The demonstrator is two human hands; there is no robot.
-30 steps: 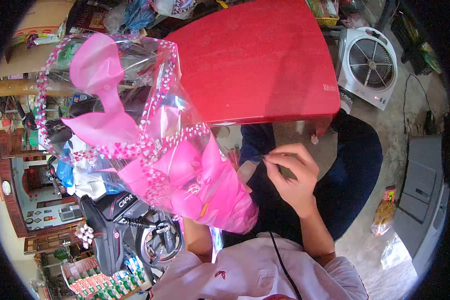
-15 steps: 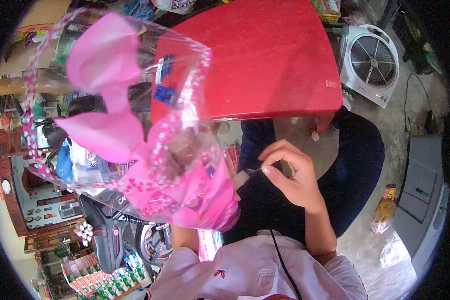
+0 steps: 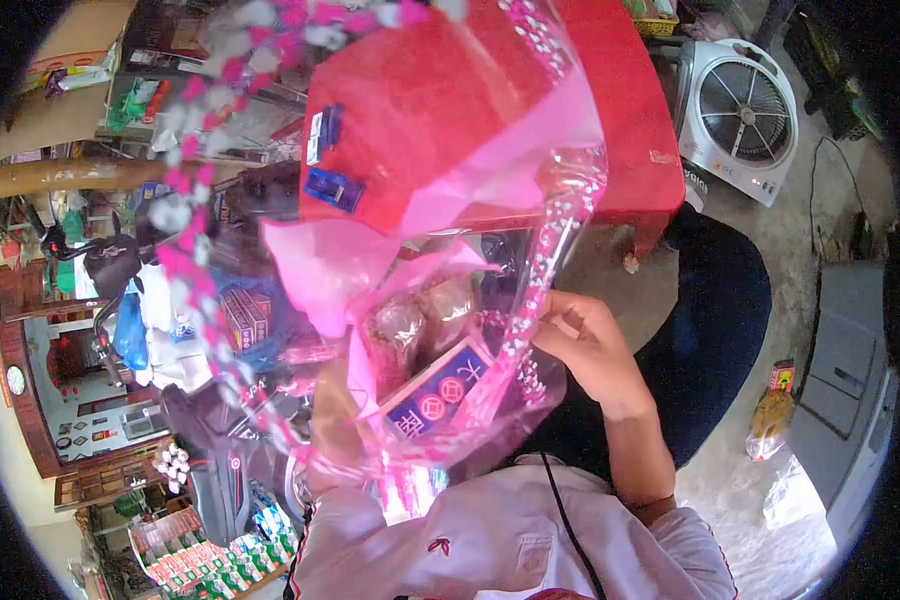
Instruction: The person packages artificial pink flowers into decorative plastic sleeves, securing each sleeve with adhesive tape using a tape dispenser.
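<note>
A gift bundle in clear plastic wrap [image 3: 560, 215], edged with pink and white dots, fills the middle. Inside it are pink paper sheets [image 3: 330, 270], brownish lumps in clear plastic [image 3: 395, 330] and a box with a blue label and red circles [image 3: 440, 400]. My left hand [image 3: 338, 425], blurred and seen partly through the wrap, holds the bundle up from its lower left; its fingers are hidden. At the bundle's right edge my right hand [image 3: 595, 345] is closed in a pinch, its fingertips partly behind the wrap.
Beyond the bundle stands a red table [image 3: 450, 120] with small blue packets [image 3: 332, 188] on it. A box fan [image 3: 740, 110] sits on the floor at the right. To the left are a motorbike [image 3: 220, 470] and shelves of goods [image 3: 210, 550].
The bundle has turned and tipped, so the box and the lumps inside now show. Its wrap has swung right over the table and reaches my right hand, which has barely moved.
</note>
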